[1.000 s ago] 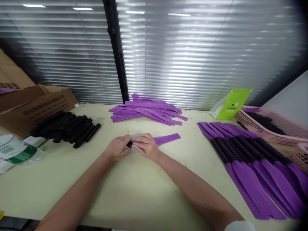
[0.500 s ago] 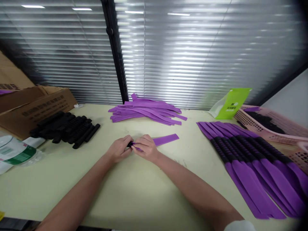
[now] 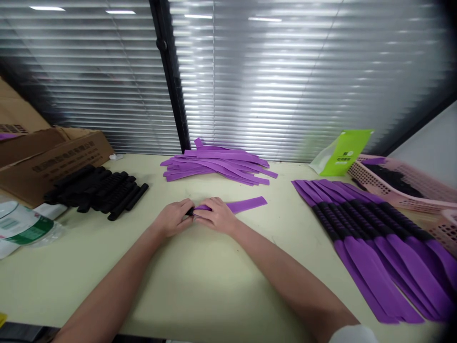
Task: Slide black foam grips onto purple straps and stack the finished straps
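My left hand (image 3: 174, 218) is closed around a short black sleeve (image 3: 190, 211), of which only the end shows between the fingers. Right against it, my right hand (image 3: 216, 215) pinches a flat purple strip (image 3: 247, 205) at the sleeve's mouth. The strip's free end sticks out to the right, past my right hand. Whether the strip's tip sits inside the sleeve is hidden by the fingers. Beyond my hands lies a pile of loose purple strips (image 3: 217, 164). Black ribbed sleeves (image 3: 103, 190) are heaped to the left.
Several purple strips with black sleeves around their middles (image 3: 364, 221) lie side by side at right. Behind them stand a pink basket (image 3: 396, 197) and a green pouch (image 3: 344, 152). A cardboard box (image 3: 60, 159) and a plastic bottle (image 3: 26, 224) are at left.
Both hands stay joined at the same spot. My right hand's fingers have shifted slightly toward the left on the purple strip, and more of the strip shows between the hands.
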### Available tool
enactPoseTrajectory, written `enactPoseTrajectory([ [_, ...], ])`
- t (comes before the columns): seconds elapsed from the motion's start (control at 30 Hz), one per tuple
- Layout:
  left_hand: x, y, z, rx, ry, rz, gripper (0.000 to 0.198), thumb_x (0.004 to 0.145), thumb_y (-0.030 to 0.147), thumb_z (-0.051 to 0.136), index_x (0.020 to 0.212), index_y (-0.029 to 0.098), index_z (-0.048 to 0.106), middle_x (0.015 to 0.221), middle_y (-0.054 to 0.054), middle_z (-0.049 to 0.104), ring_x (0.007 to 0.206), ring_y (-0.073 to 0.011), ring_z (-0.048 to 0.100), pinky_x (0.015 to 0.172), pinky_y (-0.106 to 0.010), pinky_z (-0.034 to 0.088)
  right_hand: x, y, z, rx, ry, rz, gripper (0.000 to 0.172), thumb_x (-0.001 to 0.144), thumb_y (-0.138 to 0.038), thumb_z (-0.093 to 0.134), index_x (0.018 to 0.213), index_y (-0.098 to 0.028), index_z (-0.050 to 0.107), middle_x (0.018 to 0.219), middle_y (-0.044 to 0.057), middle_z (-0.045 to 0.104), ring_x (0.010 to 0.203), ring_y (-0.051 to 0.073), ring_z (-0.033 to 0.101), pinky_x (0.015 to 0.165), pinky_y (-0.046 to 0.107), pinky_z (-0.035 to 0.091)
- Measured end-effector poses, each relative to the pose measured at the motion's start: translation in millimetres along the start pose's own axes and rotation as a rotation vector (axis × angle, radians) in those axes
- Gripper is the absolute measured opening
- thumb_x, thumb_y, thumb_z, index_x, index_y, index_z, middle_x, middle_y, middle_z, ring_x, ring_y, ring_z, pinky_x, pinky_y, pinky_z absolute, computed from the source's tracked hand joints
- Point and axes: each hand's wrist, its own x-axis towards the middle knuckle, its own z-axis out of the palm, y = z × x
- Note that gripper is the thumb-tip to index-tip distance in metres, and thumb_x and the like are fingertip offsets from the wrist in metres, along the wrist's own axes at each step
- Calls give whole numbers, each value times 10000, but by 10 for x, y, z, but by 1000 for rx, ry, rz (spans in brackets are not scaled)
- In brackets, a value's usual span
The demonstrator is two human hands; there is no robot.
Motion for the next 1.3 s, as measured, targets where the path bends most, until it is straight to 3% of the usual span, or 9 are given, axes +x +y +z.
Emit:
enactPoseTrajectory([
  [0.17, -28, -65, -45, 42, -18, 15, 151, 847, 287, 399, 945, 195, 470, 881, -44, 555, 761, -215, 562, 677, -318, 407, -33, 26, 5, 3, 45, -57, 236, 941, -310, 490, 1059, -235, 681, 941, 52, 658, 828, 148, 527, 757, 308, 429],
  [0.53, 22, 115, 11, 107, 6, 45, 187, 881, 369, 384, 894, 198, 459, 855, -48, 551, 712, -208, 552, 632, -312, 394, -12, -83, 18, -20, 34, -41, 248, 935, -348, 490, 925, -210, 696, 904, 59, 648, 786, 160, 492, 736, 330, 415],
  [0.77, -4, -27, -60, 67, 17, 10, 152, 844, 279, 385, 941, 196, 467, 872, -48, 543, 756, -217, 555, 669, -323, 403, -22, -6, 4, 79, 47, -17, 221, 932, -292, 506, 1068, -212, 660, 1024, 77, 621, 895, 150, 542, 831, 323, 439],
  [0.97, -6, 49, -54, 16, 20, 7, 136, 839, 272, 385, 925, 198, 460, 861, -47, 543, 755, -217, 547, 694, -332, 410, -52, -53, 8, 77, 58, -32, 226, 938, -258, 486, 1062, -210, 669, 996, 73, 635, 854, 151, 540, 789, 323, 447],
  [1.13, 15, 128, -13, 52, -15, 23, 117, 828, 261, 398, 906, 200, 460, 862, -47, 552, 746, -218, 550, 670, -327, 403, -31, -95, 9, 29, 42, -35, 244, 941, -309, 481, 969, -199, 697, 950, 72, 638, 825, 159, 517, 759, 326, 421],
  [1.3, 10, 48, -22, 23, -16, 12, 142, 846, 274, 396, 947, 197, 461, 890, -48, 556, 783, -223, 560, 691, -330, 407, -15, -44, -9, -16, -10, 29, 235, 927, -371, 510, 988, -249, 702, 966, 61, 623, 856, 152, 529, 767, 313, 405],
])
